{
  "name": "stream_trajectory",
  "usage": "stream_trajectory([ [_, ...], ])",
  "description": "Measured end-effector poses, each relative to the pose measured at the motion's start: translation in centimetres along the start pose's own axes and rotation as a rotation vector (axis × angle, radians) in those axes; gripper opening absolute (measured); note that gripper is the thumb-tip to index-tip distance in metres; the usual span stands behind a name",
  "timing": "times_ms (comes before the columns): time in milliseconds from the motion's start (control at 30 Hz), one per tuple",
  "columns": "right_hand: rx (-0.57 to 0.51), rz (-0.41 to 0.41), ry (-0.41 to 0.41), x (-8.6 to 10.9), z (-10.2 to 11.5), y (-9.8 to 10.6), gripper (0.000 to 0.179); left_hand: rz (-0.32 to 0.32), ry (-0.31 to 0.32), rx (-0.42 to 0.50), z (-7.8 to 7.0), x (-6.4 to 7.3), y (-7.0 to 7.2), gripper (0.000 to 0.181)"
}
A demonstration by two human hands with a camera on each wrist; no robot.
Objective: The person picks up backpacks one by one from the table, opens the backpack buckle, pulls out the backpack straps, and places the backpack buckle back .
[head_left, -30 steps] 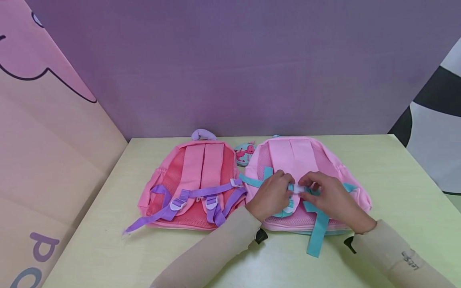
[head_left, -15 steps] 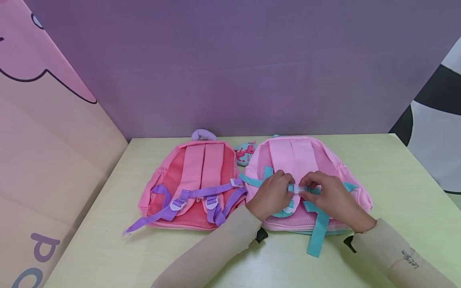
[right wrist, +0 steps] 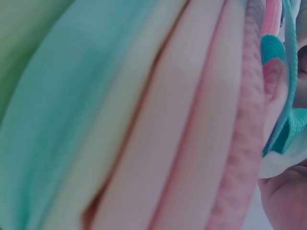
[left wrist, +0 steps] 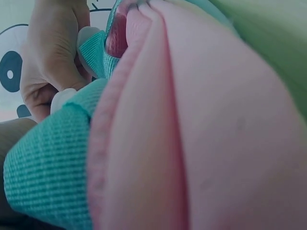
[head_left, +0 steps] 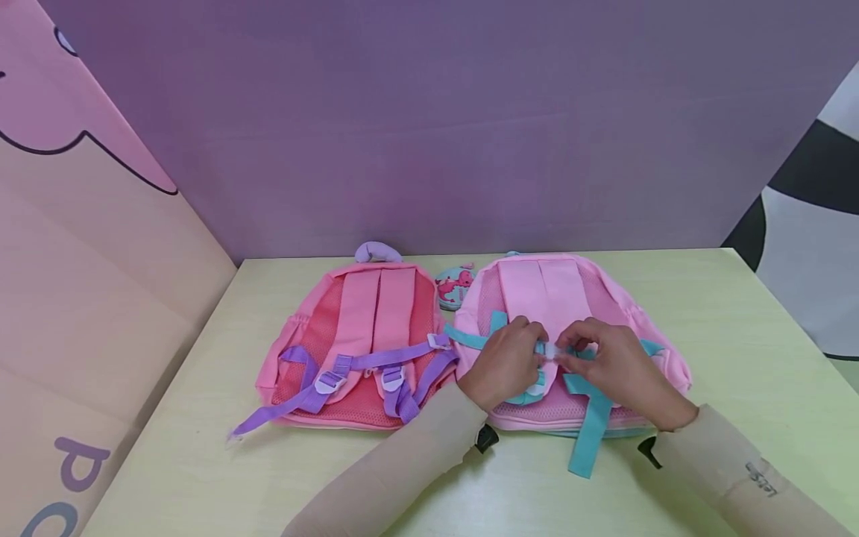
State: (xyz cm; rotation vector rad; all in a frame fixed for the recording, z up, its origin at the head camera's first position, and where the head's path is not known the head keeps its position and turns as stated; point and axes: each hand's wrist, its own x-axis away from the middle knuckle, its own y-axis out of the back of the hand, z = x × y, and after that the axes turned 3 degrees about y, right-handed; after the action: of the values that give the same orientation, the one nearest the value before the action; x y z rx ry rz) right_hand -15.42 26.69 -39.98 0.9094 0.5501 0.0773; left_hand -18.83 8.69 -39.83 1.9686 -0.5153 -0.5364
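Note:
A light pink backpack (head_left: pixel 537 291) lies back side up on the table, with teal webbing straps (head_left: pixel 589 436) across it. Over its lower middle, a small white plastic buckle (head_left: pixel 552 351) sits between both hands. My left hand (head_left: pixel 510 362) pinches the buckle's left side with curled fingers, where the teal strap runs in. From the right, the thumb and fingers of my right hand (head_left: pixel 607 365) pinch its other side. Pink fabric (left wrist: pixel 230 115) fills much of the left wrist view, beside teal webbing (left wrist: pixel 48 163). The backpack's layered edge (right wrist: pixel 168 115) covers most of the right wrist view.
Left of it lies a coral-pink backpack (head_left: pixel 359 306) with purple straps (head_left: pixel 396 356), one end trailing onto the table (head_left: pixel 201 447). A small teal patterned pouch (head_left: pixel 454 286) sits between the bags. A purple panel (head_left: pixel 470 127) stands behind, and a printed panel (head_left: pixel 87 268) on the left.
Both hands stay at the buckle with almost the same grip. The white buckle looks slightly more compact between the fingertips; the bags lie as before.

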Motion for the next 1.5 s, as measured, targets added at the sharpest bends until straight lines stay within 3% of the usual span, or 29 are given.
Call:
stream_trajectory([
  [400,-0.003,-0.005,0.009,-0.03,0.02,0.03,0.022,0.011,0.016,-0.004,-0.15,-0.19,0.20,0.026],
  [700,-0.010,-0.001,0.007,-0.06,-0.21,0.13,0.022,-0.011,0.007,0.027,0.13,-0.21,0.13,0.018],
  [1033,0.000,0.016,-0.032,0.07,-0.23,0.15,0.022,-0.010,0.006,0.086,0.31,-0.07,-0.06,0.021],
  [1500,0.009,-0.013,0.052,0.00,-0.33,0.26,0.025,-0.024,-0.008,0.063,0.27,0.04,0.13,0.026],
])
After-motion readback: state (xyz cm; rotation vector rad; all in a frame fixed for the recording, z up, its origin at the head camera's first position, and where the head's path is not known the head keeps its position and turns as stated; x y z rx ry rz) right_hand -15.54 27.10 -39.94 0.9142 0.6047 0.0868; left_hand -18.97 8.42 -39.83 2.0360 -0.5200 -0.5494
